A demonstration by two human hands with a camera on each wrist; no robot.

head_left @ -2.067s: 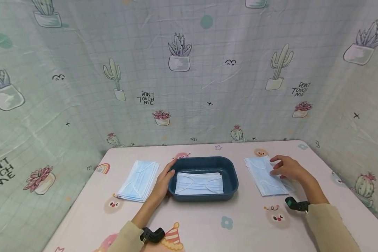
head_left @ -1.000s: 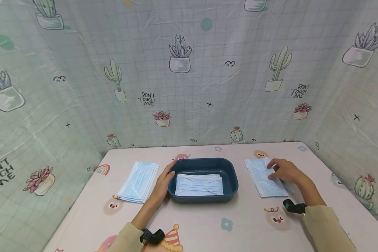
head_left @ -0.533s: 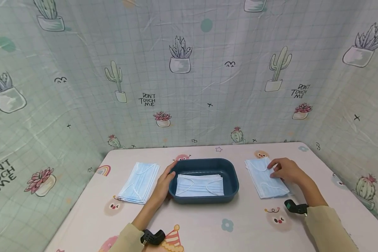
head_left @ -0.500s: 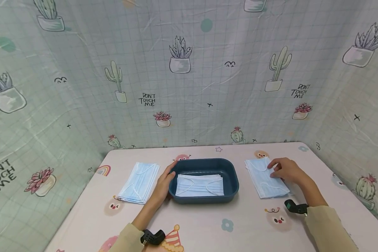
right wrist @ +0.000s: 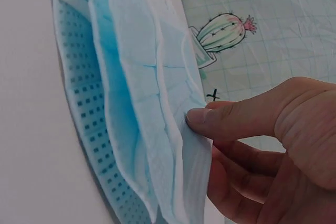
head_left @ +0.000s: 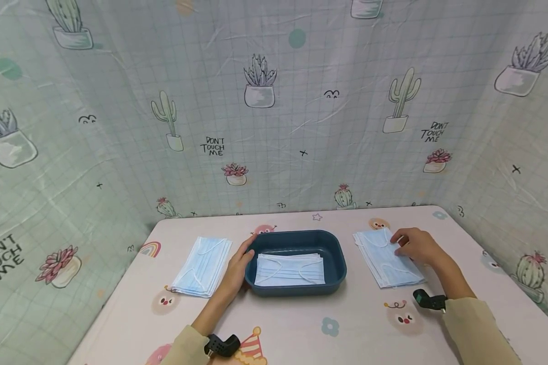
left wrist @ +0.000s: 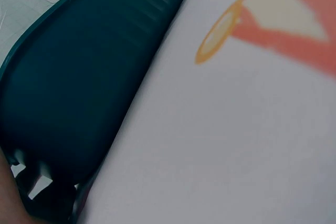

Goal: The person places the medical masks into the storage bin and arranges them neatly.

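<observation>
My left hand (head_left: 234, 266) holds the left end of a dark blue plastic basket (head_left: 297, 290), with the thumb at the rim. Inside lies a stack of pale blue face masks (head_left: 289, 268), ear loops on top. Openings show in the basket's end (left wrist: 84, 93) in the left wrist view, where most of the hand is out of sight. On the right, my right hand (head_left: 417, 247) pinches the edge of a face mask (right wrist: 168, 93) on another stack (head_left: 385, 258). Its thumb lies on top and the fingers are beneath; the mask layers stand apart there.
A third stack of face masks (head_left: 202, 266) lies left of the basket, close to the left forearm. The pink printed tabletop (head_left: 297, 329) ends at a patterned curtain (head_left: 274, 126) behind and at both sides.
Since the earliest frame, my right fingers have closed in on the right stack's edge, and the top masks there have shifted slightly. My left hand and the basket stay put.
</observation>
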